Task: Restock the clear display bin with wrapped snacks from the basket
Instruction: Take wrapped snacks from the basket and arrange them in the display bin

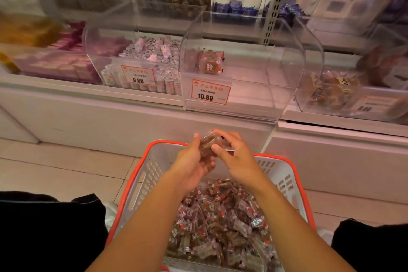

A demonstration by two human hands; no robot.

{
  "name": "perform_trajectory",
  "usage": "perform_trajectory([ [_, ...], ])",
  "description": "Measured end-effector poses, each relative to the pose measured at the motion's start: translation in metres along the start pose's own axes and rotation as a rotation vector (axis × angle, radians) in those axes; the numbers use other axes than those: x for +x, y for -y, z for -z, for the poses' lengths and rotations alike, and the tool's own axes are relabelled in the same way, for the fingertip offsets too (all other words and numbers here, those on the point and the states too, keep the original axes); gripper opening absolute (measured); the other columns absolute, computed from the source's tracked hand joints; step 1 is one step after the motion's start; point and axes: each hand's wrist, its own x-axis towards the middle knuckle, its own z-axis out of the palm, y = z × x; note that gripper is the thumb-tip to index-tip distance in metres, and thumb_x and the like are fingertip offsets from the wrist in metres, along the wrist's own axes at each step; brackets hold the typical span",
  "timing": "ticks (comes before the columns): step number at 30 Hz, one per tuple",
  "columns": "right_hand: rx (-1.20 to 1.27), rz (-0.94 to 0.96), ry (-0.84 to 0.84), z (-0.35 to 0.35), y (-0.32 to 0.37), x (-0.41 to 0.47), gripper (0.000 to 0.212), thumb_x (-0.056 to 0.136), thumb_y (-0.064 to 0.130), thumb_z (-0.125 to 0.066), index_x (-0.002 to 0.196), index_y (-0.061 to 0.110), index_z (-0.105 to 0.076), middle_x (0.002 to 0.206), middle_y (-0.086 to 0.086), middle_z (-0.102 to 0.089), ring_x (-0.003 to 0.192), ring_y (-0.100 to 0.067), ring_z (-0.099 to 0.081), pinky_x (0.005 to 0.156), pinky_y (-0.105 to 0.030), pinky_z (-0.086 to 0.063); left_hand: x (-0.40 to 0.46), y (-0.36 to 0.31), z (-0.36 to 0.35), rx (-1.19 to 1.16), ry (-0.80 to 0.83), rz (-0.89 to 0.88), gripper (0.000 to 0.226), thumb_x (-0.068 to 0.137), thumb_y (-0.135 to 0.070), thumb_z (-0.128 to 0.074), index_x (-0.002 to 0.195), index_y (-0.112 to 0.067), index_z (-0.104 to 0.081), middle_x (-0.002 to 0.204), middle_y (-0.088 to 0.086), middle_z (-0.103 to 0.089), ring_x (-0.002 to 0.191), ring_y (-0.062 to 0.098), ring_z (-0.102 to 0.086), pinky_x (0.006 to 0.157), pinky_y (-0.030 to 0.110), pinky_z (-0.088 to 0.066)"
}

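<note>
A grey basket with an orange rim (141, 174) stands on the floor between my knees, holding several brown wrapped snacks (220, 223). Above its far rim my left hand (194, 161) and my right hand (231, 150) together hold a small bunch of wrapped snacks (208, 142), fingers curled round them. The clear display bin (242, 86) sits on the shelf straight ahead, with a 10.80 price tag (209, 91) on its front. One or two wrapped snacks (210, 63) lie at its back left; the rest of the bin looks bare.
A clear bin of silvery wrapped sweets (143, 59) with a 9.80 tag stands to the left. Another bin of brown snacks (331, 93) stands to the right. More bins fill the upper shelf (234, 9). Below the shelf is a white cabinet front (110, 121) and tiled floor.
</note>
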Motion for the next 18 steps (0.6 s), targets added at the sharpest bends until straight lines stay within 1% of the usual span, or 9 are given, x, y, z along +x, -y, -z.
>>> perform_trajectory([
  [2, -0.107, 0.036, 0.048, -0.001, 0.008, 0.0, 0.049, 0.102, 0.018, -0.053, 0.149, 0.026, -0.042, 0.139, 0.008, -0.045, 0.123, 0.011, -0.043, 0.104, -0.009, -0.038, -0.001, -0.007, -0.001, 0.045, -0.037, -0.077, 0.048, 0.103, -0.042, -0.037, 0.119, -0.004, -0.061, 0.093, 0.012, -0.067, 0.061, 0.011, -0.053, 0.053, 0.023, -0.049],
  [3, -0.096, 0.03, 0.077, -0.001, 0.012, -0.001, 0.052, 0.103, 0.017, -0.05, 0.152, 0.027, -0.036, 0.144, 0.011, -0.042, 0.125, 0.014, -0.041, 0.109, -0.013, -0.036, -0.004, -0.011, -0.002, 0.086, -0.032, -0.107, 0.047, 0.103, -0.04, -0.038, 0.12, -0.003, -0.06, 0.095, 0.013, -0.066, 0.062, 0.011, -0.053, 0.055, 0.023, -0.048],
  [6, 0.001, 0.012, 0.134, -0.004, 0.028, -0.003, 0.06, 0.105, 0.016, -0.046, 0.156, 0.032, -0.021, 0.153, 0.01, -0.041, 0.135, 0.002, -0.042, 0.115, -0.025, -0.035, -0.015, -0.028, -0.002, 0.248, 0.011, -0.198, 0.043, 0.101, -0.04, -0.045, 0.12, -0.004, -0.057, 0.098, 0.013, -0.064, 0.069, 0.013, -0.052, 0.06, 0.025, -0.047],
  [7, 0.029, 0.021, 0.13, -0.005, 0.034, -0.004, 0.061, 0.104, 0.016, -0.046, 0.156, 0.034, -0.02, 0.153, 0.01, -0.041, 0.136, 0.001, -0.042, 0.115, -0.025, -0.035, -0.019, -0.035, -0.004, 0.3, 0.022, -0.226, 0.04, 0.1, -0.038, -0.046, 0.119, -0.005, -0.056, 0.098, 0.013, -0.063, 0.07, 0.012, -0.051, 0.061, 0.025, -0.046],
  [10, 0.081, 0.129, 0.094, -0.006, 0.058, -0.006, 0.059, 0.102, 0.016, -0.052, 0.149, 0.043, -0.029, 0.14, 0.021, -0.051, 0.125, 0.009, -0.049, 0.104, -0.016, -0.043, -0.033, -0.062, -0.008, 0.459, 0.044, -0.333, 0.028, 0.1, -0.033, -0.05, 0.114, -0.009, -0.052, 0.097, 0.013, -0.063, 0.07, 0.013, -0.052, 0.057, 0.024, -0.046],
  [11, 0.077, 0.165, 0.068, -0.007, 0.067, -0.006, 0.056, 0.1, 0.016, -0.056, 0.144, 0.044, -0.035, 0.133, 0.022, -0.055, 0.121, 0.007, -0.053, 0.101, -0.019, -0.047, -0.039, -0.074, -0.01, 0.52, 0.049, -0.377, 0.023, 0.099, -0.032, -0.053, 0.111, -0.012, -0.053, 0.096, 0.012, -0.063, 0.069, 0.013, -0.053, 0.056, 0.023, -0.045],
  [14, 0.042, 0.252, -0.076, -0.007, 0.094, -0.009, 0.041, 0.09, 0.019, -0.071, 0.125, 0.033, -0.054, 0.114, 0.015, -0.064, 0.107, -0.005, -0.063, 0.091, -0.036, -0.055, -0.059, -0.108, -0.015, 0.677, 0.099, -0.469, 0.013, 0.091, -0.03, -0.064, 0.096, -0.018, -0.06, 0.089, 0.014, -0.065, 0.068, 0.016, -0.054, 0.053, 0.023, -0.044],
  [16, -0.044, 0.354, -0.187, -0.002, 0.112, -0.007, 0.038, 0.081, 0.018, -0.08, 0.113, 0.026, -0.06, 0.106, 0.01, -0.063, 0.1, -0.011, -0.063, 0.082, -0.036, -0.054, -0.074, -0.129, -0.022, 0.733, 0.159, -0.482, 0.015, 0.078, -0.035, -0.072, 0.085, -0.023, -0.065, 0.085, 0.017, -0.066, 0.066, 0.016, -0.056, 0.052, 0.022, -0.045],
  [18, -0.161, 0.456, -0.244, 0.007, 0.131, -0.001, 0.039, 0.075, 0.018, -0.083, 0.108, 0.024, -0.062, 0.099, 0.009, -0.064, 0.093, -0.013, -0.063, 0.076, -0.032, -0.053, -0.082, -0.148, -0.032, 0.73, 0.215, -0.491, 0.02, 0.068, -0.038, -0.074, 0.081, -0.023, -0.068, 0.082, 0.015, -0.068, 0.062, 0.013, -0.058, 0.049, 0.02, -0.045],
])
